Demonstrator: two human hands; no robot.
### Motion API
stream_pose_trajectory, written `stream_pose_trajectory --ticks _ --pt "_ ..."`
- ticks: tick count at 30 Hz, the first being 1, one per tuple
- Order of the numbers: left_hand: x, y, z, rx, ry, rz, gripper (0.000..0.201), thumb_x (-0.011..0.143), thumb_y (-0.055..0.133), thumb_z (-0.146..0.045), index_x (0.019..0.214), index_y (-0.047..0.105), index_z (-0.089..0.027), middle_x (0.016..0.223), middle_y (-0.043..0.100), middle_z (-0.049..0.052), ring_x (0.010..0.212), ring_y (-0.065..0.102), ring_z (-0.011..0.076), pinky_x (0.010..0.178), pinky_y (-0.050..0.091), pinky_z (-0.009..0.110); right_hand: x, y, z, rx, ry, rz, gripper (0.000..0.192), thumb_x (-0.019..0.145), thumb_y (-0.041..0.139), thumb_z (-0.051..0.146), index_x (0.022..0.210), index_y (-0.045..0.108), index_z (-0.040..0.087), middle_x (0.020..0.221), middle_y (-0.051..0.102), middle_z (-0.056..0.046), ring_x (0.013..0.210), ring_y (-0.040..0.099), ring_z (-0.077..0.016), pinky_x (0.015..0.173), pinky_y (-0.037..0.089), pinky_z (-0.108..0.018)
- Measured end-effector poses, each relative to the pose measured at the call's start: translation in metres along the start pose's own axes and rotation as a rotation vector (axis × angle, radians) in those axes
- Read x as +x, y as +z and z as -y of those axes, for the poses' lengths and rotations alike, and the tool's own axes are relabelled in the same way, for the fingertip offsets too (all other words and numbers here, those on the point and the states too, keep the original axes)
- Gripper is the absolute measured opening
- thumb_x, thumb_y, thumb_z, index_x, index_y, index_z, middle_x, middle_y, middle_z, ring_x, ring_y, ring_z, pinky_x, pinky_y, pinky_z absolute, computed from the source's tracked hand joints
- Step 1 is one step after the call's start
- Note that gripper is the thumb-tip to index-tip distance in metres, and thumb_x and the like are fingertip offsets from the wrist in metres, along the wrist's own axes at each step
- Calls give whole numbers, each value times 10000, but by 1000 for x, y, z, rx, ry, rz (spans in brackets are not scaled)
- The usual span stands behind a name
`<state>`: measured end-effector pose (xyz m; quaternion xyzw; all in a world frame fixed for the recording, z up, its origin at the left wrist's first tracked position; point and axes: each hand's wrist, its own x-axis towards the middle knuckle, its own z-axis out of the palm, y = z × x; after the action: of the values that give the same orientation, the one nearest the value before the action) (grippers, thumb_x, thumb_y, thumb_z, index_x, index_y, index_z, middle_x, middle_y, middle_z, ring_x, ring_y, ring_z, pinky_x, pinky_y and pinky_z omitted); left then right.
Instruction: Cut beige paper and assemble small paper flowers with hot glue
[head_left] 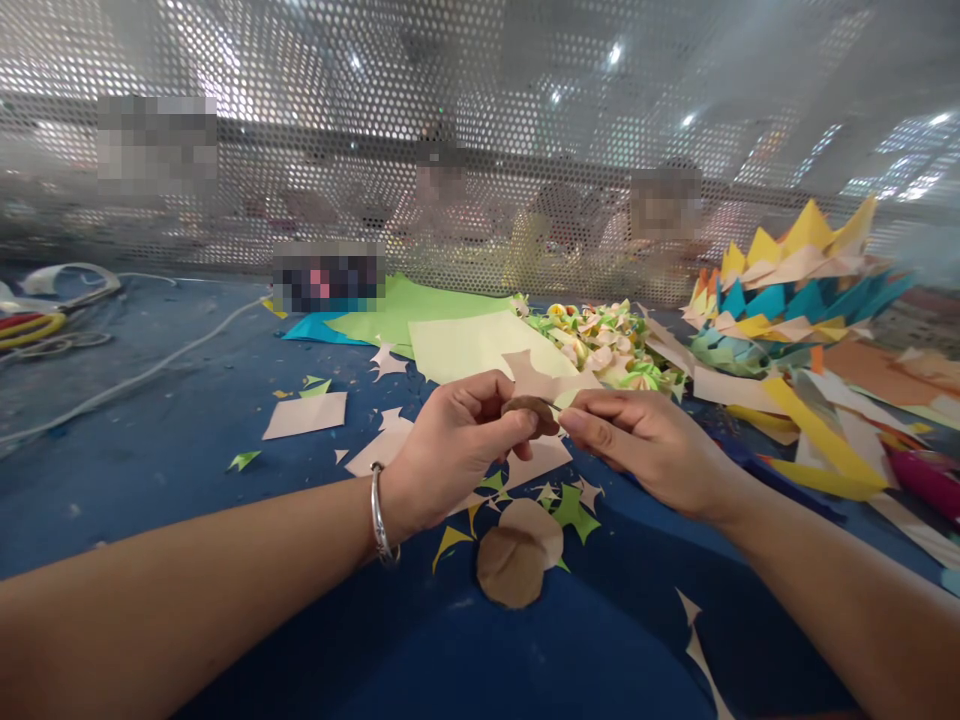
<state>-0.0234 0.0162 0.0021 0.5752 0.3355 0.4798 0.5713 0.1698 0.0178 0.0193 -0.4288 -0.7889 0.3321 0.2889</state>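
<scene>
I see left hand (457,440) pinching a small brown paper piece (529,406) above the counter (187,450); right hand (637,435) fingers closed on its other edge, steadying it. Brown discs (517,555) lie just below, within reach.

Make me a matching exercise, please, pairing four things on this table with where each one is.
Things:
1. brown piece
2. brown discs
3. bangle
4. paper crowns

Places:
A. far right of the table
B. on the left wrist
C. pinched between both hands
D. flat on the table, below the hands

Pairs: 1-C, 2-D, 3-B, 4-A
</scene>
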Motion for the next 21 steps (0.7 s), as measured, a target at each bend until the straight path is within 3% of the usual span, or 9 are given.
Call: stream_pose_trajectory --ticks 6,14,21 --pt "2 -2 3 -26 33 12 86 778 642 -158 712 588 -144 732 673 -3 542 526 56 521 396 200 0 -1 0 -18 -24 -23 439 938 491 505 637 499 184 582 328 50 509 290 -79 456 238 -249" --pt "2 -1 3 -14 46 5 83 760 630 -130 677 630 -129 708 664 3 560 500 57 531 409 184 -1 3 -3 71 36 -13 442 916 503 559 723 596 172 562 323 60 482 261 -69 419 192 -238" --pt "2 0 1 0 1 -18 135 782 633 -170 657 661 -127 713 659 10 545 467 52 489 372 173 -1 5 -7 150 29 -34 422 912 529 537 684 546 183 572 300 66 473 235 -64 405 176 -233"
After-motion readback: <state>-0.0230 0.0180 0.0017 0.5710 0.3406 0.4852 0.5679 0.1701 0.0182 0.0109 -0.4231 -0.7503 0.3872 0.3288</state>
